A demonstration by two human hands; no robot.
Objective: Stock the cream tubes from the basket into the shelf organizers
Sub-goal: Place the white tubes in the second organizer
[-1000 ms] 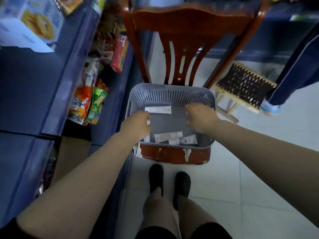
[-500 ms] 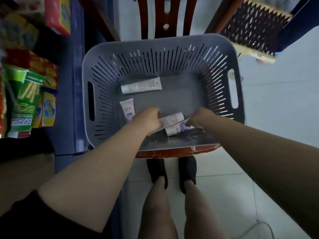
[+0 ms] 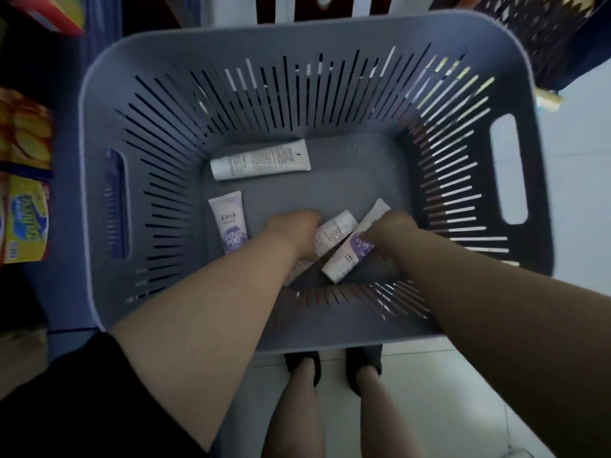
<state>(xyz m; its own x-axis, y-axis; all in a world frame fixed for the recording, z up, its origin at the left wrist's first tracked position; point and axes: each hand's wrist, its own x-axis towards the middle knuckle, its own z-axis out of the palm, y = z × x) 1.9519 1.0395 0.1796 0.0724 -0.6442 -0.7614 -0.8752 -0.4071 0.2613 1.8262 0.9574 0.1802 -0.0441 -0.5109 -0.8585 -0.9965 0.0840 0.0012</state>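
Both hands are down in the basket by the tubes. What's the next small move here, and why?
Probably lift both hands out: the left hand holds a white tube, the right hand a purple-printed tube. Two more tubes lie loose on the basket floor, left for later.

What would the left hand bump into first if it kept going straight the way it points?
Probably the small white cream tube right at the left hand; it looks already touching it, though depth is unclear.

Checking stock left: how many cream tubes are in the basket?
4: one by the far wall, one at left, one under the left hand, one in the right hand. Arms may hide more.
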